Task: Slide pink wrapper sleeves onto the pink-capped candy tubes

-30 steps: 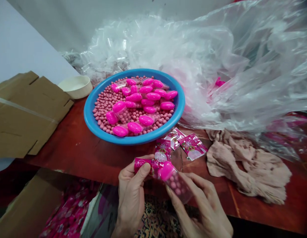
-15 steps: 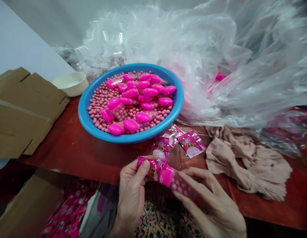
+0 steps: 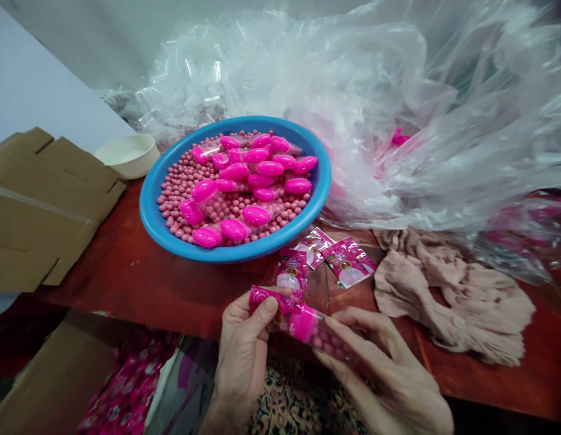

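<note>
Wrapper (image 3: pixel 261 294) pinched in L hand (image 3: pixel 241 347), adj. pink-capped container (image 3: pixel 302 322) w/ beads (image 3: pixel 324 342), gripped in R hand (image 3: pixel 393 368); blue basin (image 3: pixel 147 208) on bench (image 3: pixel 171 293).

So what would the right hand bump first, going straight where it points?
Past the pink-capped bottle it holds, the right hand would probably meet the shiny pink packet in the left hand, though depth is unclear.
</note>
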A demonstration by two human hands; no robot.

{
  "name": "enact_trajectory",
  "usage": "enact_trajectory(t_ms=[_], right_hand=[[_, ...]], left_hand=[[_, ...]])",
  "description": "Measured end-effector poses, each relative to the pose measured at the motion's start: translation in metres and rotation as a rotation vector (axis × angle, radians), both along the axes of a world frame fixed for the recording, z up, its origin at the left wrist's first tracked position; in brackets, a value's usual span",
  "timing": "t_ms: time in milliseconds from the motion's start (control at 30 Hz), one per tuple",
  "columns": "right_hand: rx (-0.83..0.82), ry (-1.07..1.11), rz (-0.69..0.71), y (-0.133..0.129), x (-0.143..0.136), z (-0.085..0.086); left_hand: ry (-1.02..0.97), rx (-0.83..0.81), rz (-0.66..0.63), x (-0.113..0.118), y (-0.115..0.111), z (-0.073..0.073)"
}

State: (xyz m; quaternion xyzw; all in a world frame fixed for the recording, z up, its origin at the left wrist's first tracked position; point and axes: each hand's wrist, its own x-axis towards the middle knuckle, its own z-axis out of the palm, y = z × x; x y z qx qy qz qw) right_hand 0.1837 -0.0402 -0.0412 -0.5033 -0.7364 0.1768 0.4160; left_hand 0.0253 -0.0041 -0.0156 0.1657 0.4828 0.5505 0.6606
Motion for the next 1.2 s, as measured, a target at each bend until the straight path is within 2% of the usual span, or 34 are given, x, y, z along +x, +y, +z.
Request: enact_trajectory(t_ms=[100, 400, 500, 633, 767, 900, 1067, 1200], right_hand=[[-0.019, 0.081, 0.037, 0.003, 0.003, -0.002], [-0.003, -0.008, -0.119, 0.0, -0.009, -0.004], [-0.075, 0.107, -0.108, -0.001, -0.008, -0.006], [-0.182, 0.335, -0.045, -0.001, -0.006, -0.008], [-0.257, 0.454, -0.077, -0.002, -0.005, -0.008], [-0.246, 0.362, -0.073, -0.004, -0.003, -0.009], [-0.081, 0.141, -0.104, -0.004, -0.007, -0.008], [-0.088, 0.24, -0.139, -0.004, -0.016, -0.005]], left_hand=[[-0.006, -0.008, 0.003, 0.001, 0.0, 0.001], [-0.033, 0.006, 0.039, -0.001, 0.003, -0.005], [-0.065, -0.004, 0.01, -0.003, 0.005, -0.005], [-0.076, 0.05, -0.101, -0.003, 0.005, -0.003], [-0.066, 0.078, -0.136, -0.002, 0.002, -0.001], [-0.029, 0.056, -0.134, 0.0, -0.001, -0.004], [0.014, 0.071, -0.045, 0.004, -0.002, -0.006], [0.037, 0.056, 0.038, 0.006, 0.0, -0.005]])
